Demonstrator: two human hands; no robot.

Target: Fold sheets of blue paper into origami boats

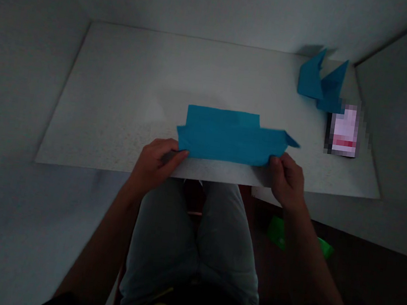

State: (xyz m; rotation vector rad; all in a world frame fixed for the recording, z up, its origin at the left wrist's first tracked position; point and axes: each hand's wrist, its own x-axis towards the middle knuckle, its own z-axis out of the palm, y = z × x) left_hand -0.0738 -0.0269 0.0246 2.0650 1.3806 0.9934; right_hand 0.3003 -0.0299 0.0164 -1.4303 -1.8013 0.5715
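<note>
A blue sheet of folded paper point(227, 140) lies near the front edge of the white table, its long side running left to right. My left hand point(157, 161) pinches its lower left corner between thumb and fingers. At the lower right corner my right hand point(288, 178) is closed on the same paper, with the fingers curled. A narrower blue layer shows behind the front band, and a small pointed flap sticks out at the right end. How many layers there are is hidden.
Two folded blue paper pieces point(311, 79) stand at the table's back right. In front of them lies a phone-like object point(344, 133), blurred by pixels. Walls border the white table point(124, 72) at the back and sides. Something green point(277, 232) is on the dark floor.
</note>
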